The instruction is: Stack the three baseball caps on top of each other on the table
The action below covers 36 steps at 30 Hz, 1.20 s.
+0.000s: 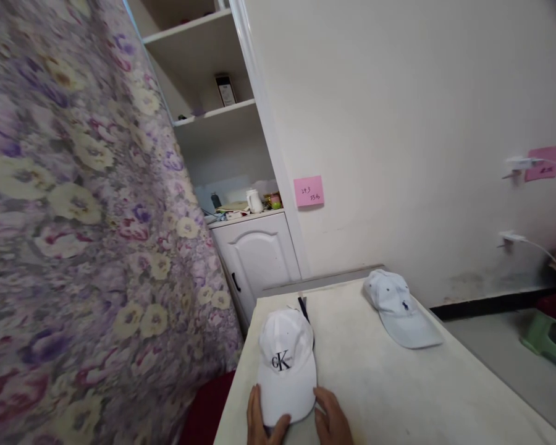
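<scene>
A white baseball cap [285, 361] with a black "CK" logo lies on the pale table [398, 395], its brim pointing toward me. My left hand [262, 423] grips the left edge of the brim, thumb on top. My right hand [331, 420] rests at the brim's right corner, fingers touching it. A second cap, light blue [398, 309] with a small dark emblem, lies farther back on the right of the table, untouched.
A floral purple curtain [74, 216] hangs along the left. White shelves and a cabinet [254, 253] with small items stand behind. Pink notes [308, 191] and plugs mark the wall. A green stool [547, 337] sits at the right.
</scene>
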{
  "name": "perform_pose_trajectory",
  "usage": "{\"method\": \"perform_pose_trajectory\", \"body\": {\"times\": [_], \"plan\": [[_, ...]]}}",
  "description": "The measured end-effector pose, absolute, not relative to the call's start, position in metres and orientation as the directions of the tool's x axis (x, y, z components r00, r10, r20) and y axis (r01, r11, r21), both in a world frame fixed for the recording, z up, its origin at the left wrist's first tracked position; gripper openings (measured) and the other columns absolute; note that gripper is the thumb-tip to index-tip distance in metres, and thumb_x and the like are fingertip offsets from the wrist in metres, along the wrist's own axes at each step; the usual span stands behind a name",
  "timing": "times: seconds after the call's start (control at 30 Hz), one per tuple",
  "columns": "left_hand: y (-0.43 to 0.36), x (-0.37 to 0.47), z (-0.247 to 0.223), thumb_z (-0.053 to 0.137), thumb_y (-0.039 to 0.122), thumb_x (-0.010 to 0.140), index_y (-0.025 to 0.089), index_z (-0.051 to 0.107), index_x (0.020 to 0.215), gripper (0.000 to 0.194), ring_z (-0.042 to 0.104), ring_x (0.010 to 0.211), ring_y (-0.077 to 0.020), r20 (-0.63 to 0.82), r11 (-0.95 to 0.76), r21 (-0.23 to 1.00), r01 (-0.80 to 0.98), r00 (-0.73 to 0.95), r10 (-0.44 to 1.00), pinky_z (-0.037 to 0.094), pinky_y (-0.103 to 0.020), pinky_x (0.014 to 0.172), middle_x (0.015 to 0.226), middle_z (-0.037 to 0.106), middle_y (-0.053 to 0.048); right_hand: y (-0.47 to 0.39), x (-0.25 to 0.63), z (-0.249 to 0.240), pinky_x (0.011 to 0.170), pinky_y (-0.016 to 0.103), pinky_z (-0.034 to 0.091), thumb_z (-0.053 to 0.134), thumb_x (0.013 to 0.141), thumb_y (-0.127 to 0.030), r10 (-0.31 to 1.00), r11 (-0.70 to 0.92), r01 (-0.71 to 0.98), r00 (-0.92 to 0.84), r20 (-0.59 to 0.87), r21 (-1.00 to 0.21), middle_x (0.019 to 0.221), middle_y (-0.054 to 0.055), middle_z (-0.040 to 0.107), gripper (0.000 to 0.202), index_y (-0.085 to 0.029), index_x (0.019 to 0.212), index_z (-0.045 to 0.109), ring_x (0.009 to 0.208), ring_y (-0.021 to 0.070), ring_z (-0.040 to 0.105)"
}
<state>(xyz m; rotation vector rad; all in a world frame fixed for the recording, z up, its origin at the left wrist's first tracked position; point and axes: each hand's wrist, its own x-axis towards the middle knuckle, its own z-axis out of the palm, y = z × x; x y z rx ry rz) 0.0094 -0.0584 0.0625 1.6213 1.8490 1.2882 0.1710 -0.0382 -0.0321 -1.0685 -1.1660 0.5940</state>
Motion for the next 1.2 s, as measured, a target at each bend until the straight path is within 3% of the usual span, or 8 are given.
{"method": "perform_pose_trajectory", "body": {"times": [0.07,0.27,0.43,0.77,0.87,0.97,1.2], "plan": [[-0.057,0.008,0.06,0.055,0.044,0.085,0.01,0.039,0.144,0.07,0.031,0.15,-0.0364,0.294,-0.08,0.805,0.588,-0.279,0.914,0.027,-0.05,0.124,0.158,0.038,-0.023,-0.038,0.168,-0.033,0.092,0.038,0.062,0.052,0.085,-0.031,0.834,0.412,0.137,0.341,0.434,-0.901,0.114,0.016,0.077,0.034,-0.02,0.108,0.075,0.107,0.0299,0.073],[-0.054,0.001,0.051,0.058,0.038,0.084,0.012,0.037,0.146,0.071,0.029,0.151,-0.0326,0.299,-0.094,0.792,0.603,-0.249,0.921,0.024,-0.048,0.125,0.16,0.038,-0.019,-0.041,0.166,-0.03,0.094,0.037,0.06,0.049,0.085,-0.028,0.835,0.405,0.109,0.36,0.416,-0.908,0.116,0.017,0.076,0.035,-0.019,0.109,0.074,0.109,0.0284,0.072],[-0.056,-0.001,0.047,0.053,0.04,0.086,-0.002,0.033,0.147,0.076,0.026,0.152,-0.0343,0.28,-0.084,0.776,0.626,-0.222,0.934,0.024,-0.046,0.125,0.161,0.031,-0.027,-0.047,0.172,-0.021,0.097,0.039,0.058,0.055,0.079,-0.031,0.859,0.376,0.073,0.347,0.377,-0.924,0.113,0.015,0.077,0.035,-0.02,0.105,0.075,0.108,0.0292,0.072],[-0.072,0.005,0.044,0.043,0.039,0.095,-0.003,0.035,0.148,0.068,0.032,0.15,-0.0335,0.277,-0.043,0.741,0.67,-0.246,0.929,0.026,-0.048,0.124,0.16,0.035,-0.027,-0.065,0.185,-0.002,0.095,0.043,0.059,0.057,0.076,-0.032,0.919,0.312,-0.026,0.261,0.295,-0.95,0.115,0.017,0.074,0.04,-0.018,0.109,0.072,0.105,0.0303,0.072],[-0.078,0.012,0.048,0.042,0.042,0.096,0.0,0.032,0.151,0.069,0.021,0.154,-0.034,0.311,-0.049,0.713,0.7,-0.252,0.916,0.021,-0.053,0.125,0.165,0.023,-0.026,-0.068,0.188,0.003,0.095,0.044,0.058,0.058,0.074,-0.033,0.933,0.29,-0.057,0.24,0.269,-0.955,0.114,0.018,0.074,0.04,-0.017,0.108,0.071,0.105,0.0318,0.072],[-0.082,0.019,0.051,0.042,0.04,0.097,0.007,0.035,0.152,0.064,0.009,0.156,-0.0289,0.368,-0.117,0.643,0.756,-0.171,0.914,0.015,-0.051,0.126,0.168,0.018,-0.019,-0.071,0.19,0.009,0.093,0.043,0.059,0.058,0.073,-0.033,0.947,0.262,-0.087,0.215,0.239,-0.961,0.112,0.017,0.074,0.039,-0.017,0.106,0.07,0.104,0.0318,0.072],[-0.078,0.017,0.046,0.037,0.031,0.099,0.011,0.04,0.151,0.056,0.016,0.155,-0.0298,0.326,-0.156,0.614,0.774,-0.068,0.943,0.023,-0.054,0.124,0.166,0.028,-0.018,-0.074,0.192,0.023,0.084,0.04,0.06,0.06,0.073,-0.039,0.978,0.185,-0.138,0.125,0.168,-0.973,0.099,0.016,0.077,0.035,-0.018,0.099,0.07,0.092,0.0307,0.076]]}}
